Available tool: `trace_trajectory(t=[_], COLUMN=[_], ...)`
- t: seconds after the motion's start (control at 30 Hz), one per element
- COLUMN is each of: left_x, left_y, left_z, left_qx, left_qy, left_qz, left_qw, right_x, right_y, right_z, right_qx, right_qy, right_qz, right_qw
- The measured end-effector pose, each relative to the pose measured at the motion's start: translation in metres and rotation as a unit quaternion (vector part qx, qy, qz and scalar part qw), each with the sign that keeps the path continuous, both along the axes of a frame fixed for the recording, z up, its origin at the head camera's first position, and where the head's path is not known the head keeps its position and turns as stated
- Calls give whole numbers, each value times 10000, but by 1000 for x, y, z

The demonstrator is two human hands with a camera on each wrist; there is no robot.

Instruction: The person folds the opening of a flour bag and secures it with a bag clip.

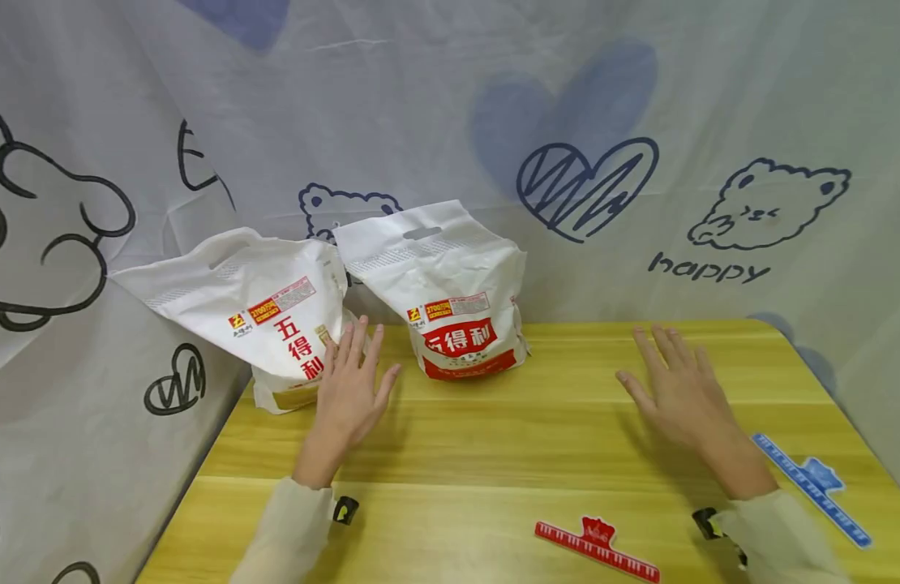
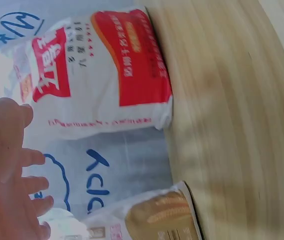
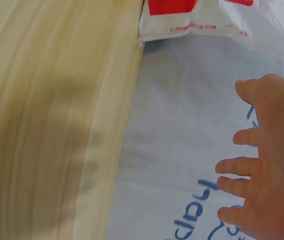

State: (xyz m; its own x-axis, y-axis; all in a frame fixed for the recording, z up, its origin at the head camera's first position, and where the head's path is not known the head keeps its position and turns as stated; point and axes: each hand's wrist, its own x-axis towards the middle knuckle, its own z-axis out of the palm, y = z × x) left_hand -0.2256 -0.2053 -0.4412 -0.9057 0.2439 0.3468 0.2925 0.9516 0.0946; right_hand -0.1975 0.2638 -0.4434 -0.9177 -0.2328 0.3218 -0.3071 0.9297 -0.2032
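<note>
Two white bags with red Chinese lettering stand at the back left of the table. The left bag (image 1: 275,308) has a gold patch at its base; the middle bag (image 1: 450,300) has a red label and a red lower band. My left hand (image 1: 350,401), fingers straight, hovers in front of the left bag and hides part of it. In the left wrist view that hand (image 2: 7,170) holds nothing, with both bags beyond it. My right hand (image 1: 676,393) is spread over the right part of the table, apart from everything; the right wrist view shows its fingers (image 3: 236,166) straight.
A red clip (image 1: 597,545) with a piano-key pattern lies near the table's front edge. A similar blue clip (image 1: 813,487) lies right of my right forearm. Behind the wooden table (image 1: 494,454) hangs a printed cloth (image 1: 435,97) with hearts and bears.
</note>
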Motion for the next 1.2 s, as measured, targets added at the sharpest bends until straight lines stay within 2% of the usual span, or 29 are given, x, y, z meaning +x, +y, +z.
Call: trace_trajectory(t=[0.27,0.47,0.57,0.73,0.87,1.2], left_x=[8,9,9,5,0,-9], left_y=[22,42,51,63,65,69], left_z=[1,-4,-8,-14,-20,-29], left_qx=[673,987,1016,1073,1180,1205], left_qy=[756,1039,1189,1470,1551,1701], left_qz=[-465,-869,-1076,-1451,-1514,-1514], left_qw=[9938,9859,9818,9725,9691,9662], right_x=[-5,-10,-13,-24,-36,-59], right_y=[-35,-66,-82,-109,-127,-145], right_z=[2,6,9,7,4,2], right_qx=[-75,-51,-83,-245,-300,-48], right_qy=[390,785,986,1287,1381,1369], right_qz=[517,1023,1353,2044,2510,2466], right_qw=[9979,9916,9859,9701,9576,9594])
